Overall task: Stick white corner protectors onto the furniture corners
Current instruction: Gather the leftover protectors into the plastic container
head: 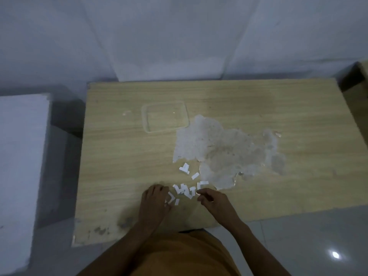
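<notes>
Head view: we are pinching one small white corner protector [197, 193] in our right hand [214, 202], our left hand [155, 202] curling beside the near pile of small white foam protectors [184, 191] on the pale wooden table [119, 156], risking scattering pieces.

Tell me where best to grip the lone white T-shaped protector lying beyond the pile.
Probably pinch the T-shaped protector across its stem, coming from above. It lies flat on the table, apart from the pile near both hands, so no edge is lifted to get under; the narrow stem fits between two fingertips.
</notes>
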Demonstrator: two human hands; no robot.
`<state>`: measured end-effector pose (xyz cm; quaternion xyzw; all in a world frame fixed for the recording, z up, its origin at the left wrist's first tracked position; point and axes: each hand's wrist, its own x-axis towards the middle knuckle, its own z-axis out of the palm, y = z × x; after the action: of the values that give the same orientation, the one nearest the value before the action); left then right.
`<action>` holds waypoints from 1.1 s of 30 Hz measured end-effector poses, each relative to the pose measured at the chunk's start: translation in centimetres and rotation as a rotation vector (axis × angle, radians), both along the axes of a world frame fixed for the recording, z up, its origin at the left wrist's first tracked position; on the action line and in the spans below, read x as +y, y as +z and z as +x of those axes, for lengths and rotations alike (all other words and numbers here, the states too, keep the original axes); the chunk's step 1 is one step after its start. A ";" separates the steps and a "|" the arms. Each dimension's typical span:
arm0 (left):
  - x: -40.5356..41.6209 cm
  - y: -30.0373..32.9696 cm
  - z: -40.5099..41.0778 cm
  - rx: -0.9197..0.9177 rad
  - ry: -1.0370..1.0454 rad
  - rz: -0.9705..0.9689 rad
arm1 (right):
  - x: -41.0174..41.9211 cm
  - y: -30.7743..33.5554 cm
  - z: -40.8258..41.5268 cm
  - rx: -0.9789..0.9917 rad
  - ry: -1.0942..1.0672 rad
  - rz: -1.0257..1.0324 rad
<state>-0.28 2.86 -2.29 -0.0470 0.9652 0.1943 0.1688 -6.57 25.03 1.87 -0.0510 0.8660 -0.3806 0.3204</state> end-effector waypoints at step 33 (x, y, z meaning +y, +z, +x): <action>2.4 2.2 0.1 0.023 0.569 0.040 | -6.1 -6.5 -9.0 0.416 0.693 0.304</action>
<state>-0.18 5.29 -0.12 -0.3102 0.9110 0.2535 0.0975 -15.54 18.96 -4.67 -0.3666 0.8901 -0.1001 0.2517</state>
